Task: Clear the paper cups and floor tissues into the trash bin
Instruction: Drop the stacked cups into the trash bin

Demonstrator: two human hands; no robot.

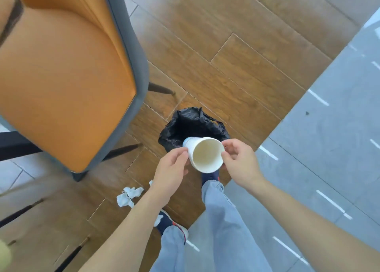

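A white paper cup (205,154) is held with its empty inside facing me, just above the near rim of the trash bin (185,125), which is lined with a black bag. My left hand (170,173) grips the cup's left side. My right hand (239,160) pinches its right rim. Crumpled white tissues (128,195) lie on the wooden floor to the left of my left forearm. Another small white scrap (151,182) shows at my left wrist, mostly hidden.
An orange chair with grey backing (67,82) fills the upper left, its dark legs (123,149) reaching close to the bin. Wooden floor lies beyond the bin, grey tiled floor (329,138) to the right. My legs and shoes (170,224) stand below the cup.
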